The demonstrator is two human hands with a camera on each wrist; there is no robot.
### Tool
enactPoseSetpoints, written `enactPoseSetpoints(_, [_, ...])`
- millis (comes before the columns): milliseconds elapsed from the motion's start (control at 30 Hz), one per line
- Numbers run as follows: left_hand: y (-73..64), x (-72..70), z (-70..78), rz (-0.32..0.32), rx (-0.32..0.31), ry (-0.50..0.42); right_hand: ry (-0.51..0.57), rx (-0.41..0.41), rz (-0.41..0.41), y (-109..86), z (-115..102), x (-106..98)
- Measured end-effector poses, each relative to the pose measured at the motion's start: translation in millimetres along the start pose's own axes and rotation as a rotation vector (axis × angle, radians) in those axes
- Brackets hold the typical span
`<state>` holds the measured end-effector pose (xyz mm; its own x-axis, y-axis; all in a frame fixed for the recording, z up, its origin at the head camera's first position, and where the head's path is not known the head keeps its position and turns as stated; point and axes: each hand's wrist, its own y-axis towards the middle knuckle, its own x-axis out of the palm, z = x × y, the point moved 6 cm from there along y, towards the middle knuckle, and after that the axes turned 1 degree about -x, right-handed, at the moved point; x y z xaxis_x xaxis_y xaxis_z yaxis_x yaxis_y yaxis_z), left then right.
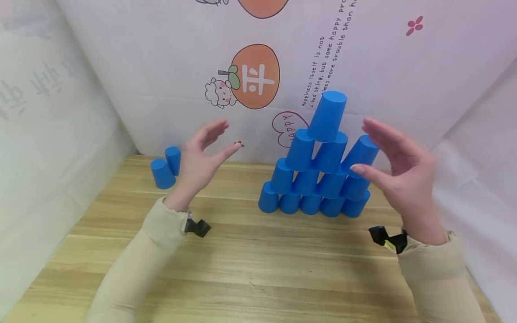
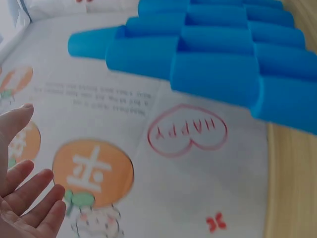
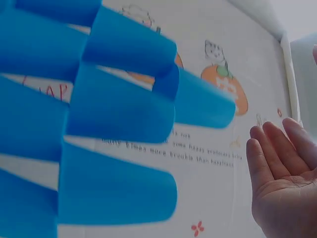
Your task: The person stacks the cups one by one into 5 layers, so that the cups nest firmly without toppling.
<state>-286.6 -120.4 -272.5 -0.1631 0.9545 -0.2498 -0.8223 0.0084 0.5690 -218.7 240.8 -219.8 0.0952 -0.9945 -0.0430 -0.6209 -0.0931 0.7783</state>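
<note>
Blue cups, all mouth down, form a stepped pyramid [image 1: 305,181] on the wooden table, with several cups in each of the two lower rows. Three cups make up the third row. A single top cup [image 1: 328,116] stands over the left two of these. My right hand [image 1: 408,175] is raised beside the pyramid's right side, fingers and thumb spread apart, nothing held. To the left of the stack, my left hand [image 1: 202,157] hovers with thumb and fingers apart, also bare. Both wrist views show relaxed fingers away from the cups.
Two more blue cups, a nearer cup [image 1: 163,174] and a farther cup [image 1: 173,160], stand upside down at the back left, partly behind my left hand. A printed white cloth [image 1: 169,67] hangs behind the wooden table [image 1: 242,269], with white sheets at both sides.
</note>
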Motion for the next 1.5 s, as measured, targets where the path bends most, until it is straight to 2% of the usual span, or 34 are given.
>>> enactPoseSetpoints(267, [-6.7, -58.0, -57.7, 0.119, -0.139, 0.112, -0.218, 0.114, -0.203, -24.3, 26.6, 43.1])
enactPoseSetpoints(467, [-8.4, -93.7, -92.2, 0.185, -0.241, 0.186, -0.213, 0.182, -0.342, -45.3, 55.9, 83.1])
enactPoseSetpoints(667, [-11.8, -116.4, -126.8, 0.187, -0.353, 0.244, -0.197, 0.254, -0.472, -69.4, 89.7, 125.2])
enactPoseSetpoints(900, [-15.8, -126.2, -162.4, 0.126, -0.485, 0.276, -0.191, 0.371, -0.544, -89.1, 116.7, 158.3])
enactPoseSetpoints(1067, [-9.8, -125.0, -183.9, 0.067, -0.528, 0.368, -0.177, 0.407, -0.56, -93.5, 126.0, 168.3])
enactPoseSetpoints(1267, [-0.3, -128.4, -195.4, 0.065, -0.546, 0.486, -0.178, 0.432, -0.557, -94.1, 130.8, 169.6])
enactPoseSetpoints(1500, [-0.3, -125.8, -203.2, 0.033, -0.586, 0.5, -0.168, 0.44, -0.568, -95.7, 133.8, 169.9])
